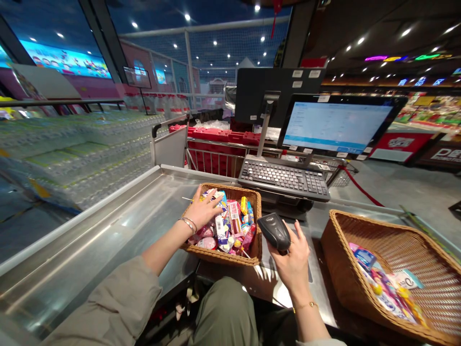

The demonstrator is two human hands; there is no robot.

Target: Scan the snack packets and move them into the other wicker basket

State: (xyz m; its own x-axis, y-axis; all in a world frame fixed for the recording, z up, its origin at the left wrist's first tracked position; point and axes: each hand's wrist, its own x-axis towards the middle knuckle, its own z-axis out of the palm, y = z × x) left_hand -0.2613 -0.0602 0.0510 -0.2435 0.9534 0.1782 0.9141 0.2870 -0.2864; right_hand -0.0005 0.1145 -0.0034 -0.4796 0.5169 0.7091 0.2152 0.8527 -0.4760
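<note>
My left hand (pixel 204 210) lies with its fingers spread over the packed sweets (pixel 234 218) at the left of a wicker basket (pixel 225 258). Bags, lollipops and small packets fill that basket; whatever is under my palm is hidden. Just right of the basket, my right hand (pixel 293 262) grips a black handheld barcode scanner (pixel 274 230), its head tilted toward the sweets. A larger wicker basket (pixel 338 274) stands farther right, with several colourful sweet packets (pixel 387 283) at its bottom.
Behind the baskets stand a keyboard (pixel 284 178) and a lit monitor (pixel 334 126) on the metal counter (pixel 118 240). A shopping trolley (pixel 216 156) is beyond the counter's far edge. Stacked bottle packs (pixel 72 154) rise on the left.
</note>
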